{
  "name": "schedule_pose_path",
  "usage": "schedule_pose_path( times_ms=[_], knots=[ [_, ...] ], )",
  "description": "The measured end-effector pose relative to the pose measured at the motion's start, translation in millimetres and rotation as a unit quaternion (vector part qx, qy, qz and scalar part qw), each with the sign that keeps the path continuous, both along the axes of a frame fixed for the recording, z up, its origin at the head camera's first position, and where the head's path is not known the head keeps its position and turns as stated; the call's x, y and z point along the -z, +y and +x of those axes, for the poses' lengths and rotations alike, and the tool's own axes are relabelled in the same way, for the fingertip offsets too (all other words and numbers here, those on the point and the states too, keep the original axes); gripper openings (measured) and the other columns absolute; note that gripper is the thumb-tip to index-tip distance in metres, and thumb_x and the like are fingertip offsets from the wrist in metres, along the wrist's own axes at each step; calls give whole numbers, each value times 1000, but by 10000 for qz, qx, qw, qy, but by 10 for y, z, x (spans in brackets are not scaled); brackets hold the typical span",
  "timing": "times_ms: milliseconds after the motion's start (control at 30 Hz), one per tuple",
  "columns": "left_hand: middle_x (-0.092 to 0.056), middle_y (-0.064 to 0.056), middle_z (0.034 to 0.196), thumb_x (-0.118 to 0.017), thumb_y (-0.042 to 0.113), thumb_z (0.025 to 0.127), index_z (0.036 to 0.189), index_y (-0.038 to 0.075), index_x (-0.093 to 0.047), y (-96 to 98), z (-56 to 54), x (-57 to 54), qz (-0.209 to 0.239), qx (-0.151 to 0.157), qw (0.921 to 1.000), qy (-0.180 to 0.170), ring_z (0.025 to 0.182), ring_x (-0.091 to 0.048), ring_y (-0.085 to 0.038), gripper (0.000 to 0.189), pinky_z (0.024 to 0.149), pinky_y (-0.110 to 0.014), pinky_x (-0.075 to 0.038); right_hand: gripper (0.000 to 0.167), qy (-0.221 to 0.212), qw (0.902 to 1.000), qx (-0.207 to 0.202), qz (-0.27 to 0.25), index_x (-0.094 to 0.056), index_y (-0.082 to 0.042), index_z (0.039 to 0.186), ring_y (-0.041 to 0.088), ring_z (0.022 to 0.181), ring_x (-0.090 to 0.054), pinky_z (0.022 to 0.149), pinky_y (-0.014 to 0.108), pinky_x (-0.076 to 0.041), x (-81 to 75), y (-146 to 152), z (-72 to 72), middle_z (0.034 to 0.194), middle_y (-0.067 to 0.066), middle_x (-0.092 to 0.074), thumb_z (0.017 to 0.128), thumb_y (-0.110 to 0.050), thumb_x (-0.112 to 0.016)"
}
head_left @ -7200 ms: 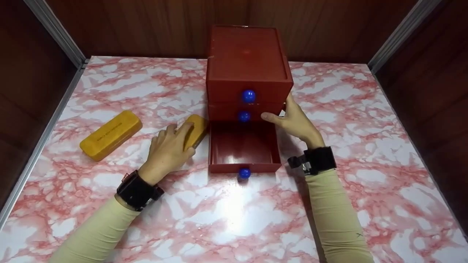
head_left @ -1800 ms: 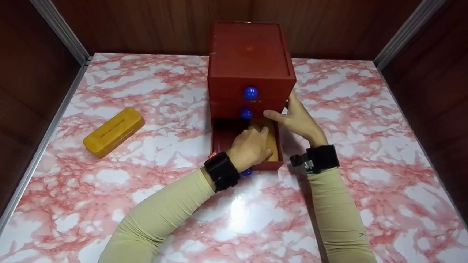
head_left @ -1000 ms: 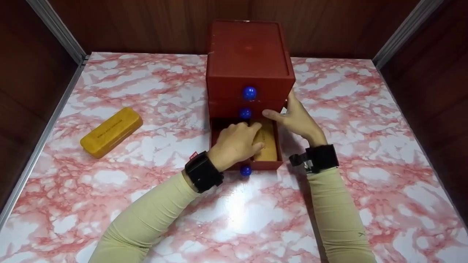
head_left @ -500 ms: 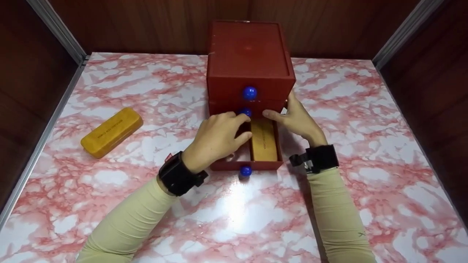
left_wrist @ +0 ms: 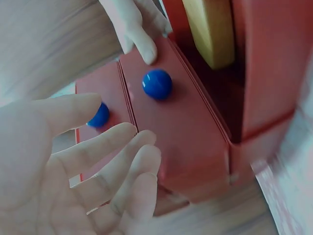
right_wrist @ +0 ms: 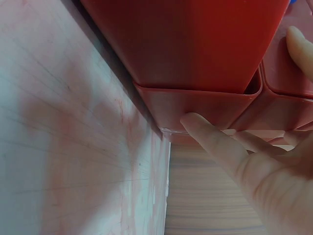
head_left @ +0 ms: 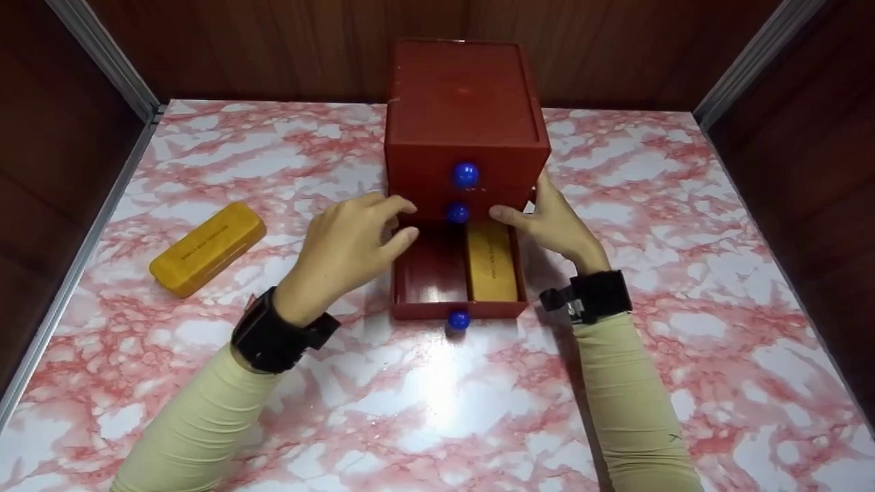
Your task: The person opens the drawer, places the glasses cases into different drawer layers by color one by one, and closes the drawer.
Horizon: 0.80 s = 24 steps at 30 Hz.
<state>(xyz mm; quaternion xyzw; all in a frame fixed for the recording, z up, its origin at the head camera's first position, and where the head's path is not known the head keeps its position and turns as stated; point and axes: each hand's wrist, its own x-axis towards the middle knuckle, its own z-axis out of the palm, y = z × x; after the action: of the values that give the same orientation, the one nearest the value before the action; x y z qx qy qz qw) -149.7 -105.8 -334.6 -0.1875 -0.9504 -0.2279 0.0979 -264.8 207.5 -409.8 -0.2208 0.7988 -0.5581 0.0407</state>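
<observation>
A red drawer cabinet (head_left: 468, 96) with blue ball knobs stands near the back of the table, its bottom drawer (head_left: 432, 277) pulled out. Along that drawer's right side lies a yellow glasses case (head_left: 493, 263). My left hand (head_left: 348, 242) hovers at the drawer's left with loosely bent fingers and nothing in them; in the left wrist view its palm shows bare. With my right hand (head_left: 557, 222) I hold the cabinet's right front corner, thumb on the middle drawer's front and fingers along the side wall (right_wrist: 215, 105). A second yellow glasses case (head_left: 208, 249) rests on the table at left.
The table (head_left: 437, 410) has a red and white marbled top. Dark wood-look panels (head_left: 287, 48) with metal corner posts (head_left: 102, 58) enclose it at the back and sides. The open drawer's front knob (head_left: 459, 320) juts toward me.
Earlier my left hand held one glasses case on the table; it then set it in the bottom drawer, let go and drew back left. My right hand has stayed on the cabinet.
</observation>
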Motion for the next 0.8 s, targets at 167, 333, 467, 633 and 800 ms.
schedule_pose_path(
  times_ms=[167,333,467,633,800],
  knots=[
    [-74,-5,102,-74,33,101,122,14,-78,-210,-29,44,44,-6,9994,330,80,-67,-26,29,66,-43,-54,91,-35,10000,43,21,-26,-25,165,25,147,-46,123,49,-33,4,1,8,160,4,-48,95,-23,-83],
    [-73,-8,103,-76,30,100,132,15,-73,-407,-73,140,-95,103,9989,445,86,-70,-27,36,68,-45,-55,91,39,10000,-4,20,-25,-24,166,24,147,-45,124,49,-32,-3,5,6,161,4,-46,95,-22,-83],
    [-72,-9,108,-76,29,100,143,17,-67,-550,-93,228,-114,193,9990,396,89,-69,-26,46,69,-44,-57,91,97,9999,-50,-7,-24,-23,166,24,147,-46,124,50,-32,-7,3,-1,161,5,-46,96,-20,-82],
    [-70,-10,117,-76,28,100,147,18,-63,-752,-111,334,-149,266,9987,414,98,-67,-30,50,77,-49,-58,92,49,9999,-69,-64,-24,-23,166,24,146,-47,123,50,-33,2,0,-4,161,4,-46,95,-22,-83],
    [-65,-12,133,-77,29,100,152,20,-58,-977,-119,419,-360,174,9988,288,118,-64,-39,56,96,-60,-53,93,7,9999,-56,-102,-24,-25,166,24,146,-47,122,51,-34,8,2,-1,161,4,-46,95,-23,-83]
  ],
)
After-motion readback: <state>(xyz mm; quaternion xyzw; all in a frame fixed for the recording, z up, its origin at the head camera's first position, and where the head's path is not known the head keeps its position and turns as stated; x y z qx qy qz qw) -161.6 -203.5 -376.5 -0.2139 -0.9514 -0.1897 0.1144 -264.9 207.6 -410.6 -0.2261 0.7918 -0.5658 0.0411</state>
